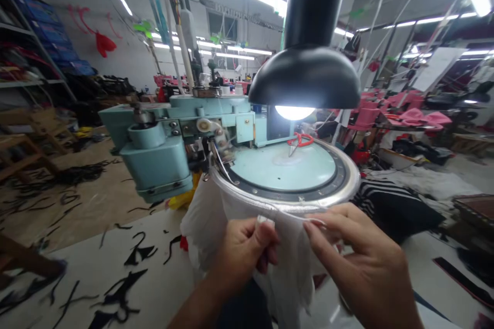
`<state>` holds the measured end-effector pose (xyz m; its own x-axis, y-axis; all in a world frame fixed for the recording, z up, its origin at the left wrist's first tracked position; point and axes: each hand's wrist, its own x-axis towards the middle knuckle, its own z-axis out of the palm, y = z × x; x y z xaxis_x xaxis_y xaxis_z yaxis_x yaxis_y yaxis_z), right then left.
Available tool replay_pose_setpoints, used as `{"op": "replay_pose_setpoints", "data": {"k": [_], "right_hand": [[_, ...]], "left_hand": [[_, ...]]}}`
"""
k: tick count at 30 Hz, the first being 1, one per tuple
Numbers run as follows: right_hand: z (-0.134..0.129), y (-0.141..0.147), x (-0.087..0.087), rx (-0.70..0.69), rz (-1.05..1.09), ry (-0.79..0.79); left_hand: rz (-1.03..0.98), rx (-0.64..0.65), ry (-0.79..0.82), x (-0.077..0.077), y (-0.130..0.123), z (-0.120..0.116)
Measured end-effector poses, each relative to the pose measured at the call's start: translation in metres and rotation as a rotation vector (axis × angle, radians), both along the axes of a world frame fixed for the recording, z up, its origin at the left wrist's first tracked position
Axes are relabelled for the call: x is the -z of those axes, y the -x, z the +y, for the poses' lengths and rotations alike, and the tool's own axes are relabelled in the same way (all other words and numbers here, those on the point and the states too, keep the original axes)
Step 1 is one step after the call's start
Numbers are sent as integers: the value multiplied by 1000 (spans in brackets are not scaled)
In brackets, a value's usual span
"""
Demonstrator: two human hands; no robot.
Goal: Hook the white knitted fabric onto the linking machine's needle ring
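Note:
A teal linking machine with a round dial plate (266, 169) stands in front of me, its rim ringed with fine metal points. White fabric (289, 257) hangs from the front of the rim. My left hand (250, 241) is closed just below the rim, its thumb and fingers pinched on the white fabric; the thumb has a white wrapping. To its right, my right hand (355, 252) pinches the white fabric's edge between thumb and fingers, close under the rim. Red-handled scissors (300, 140) lie at the back of the dial plate.
A black lamp (306, 79) hangs low over the dial, lit. The machine's teal motor housing (156, 164) juts out at the left. Black scraps (123, 288) lie at the lower left. Striped dark fabric (397, 208) is at the right, with pink machines behind.

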<state>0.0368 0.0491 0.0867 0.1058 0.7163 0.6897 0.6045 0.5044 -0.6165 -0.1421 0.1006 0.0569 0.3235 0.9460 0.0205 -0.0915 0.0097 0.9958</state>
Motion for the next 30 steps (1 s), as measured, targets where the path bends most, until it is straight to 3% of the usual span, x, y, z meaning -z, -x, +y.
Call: {"op": "replay_pose_setpoints", "data": {"k": [8,12,16,19,22,25,27,30], "right_hand": [[6,9,-2,84,64,-58],[10,16,7,160,116,-74],[9,-11,29,297,95,-63],[2,-39,43,438,102,7],[-3,-47,46,350,113,86],[-1,-38,41,179,97,91],[3,-34,35,98,189,128],[6,-33,24,-23,326,245]], "left_hand": [[11,-7,-46,-5,-7,-5],[19,-1,-65,-3,-17,-3],[54,4,-65,16,-17,3],[252,-20,-68,23,4,-5],[477,-84,-377,-3,26,-21],[593,-151,-824,-57,26,-17],[717,-43,-949,-91,12,2],[924,289,-891,-121,-11,40]]}}
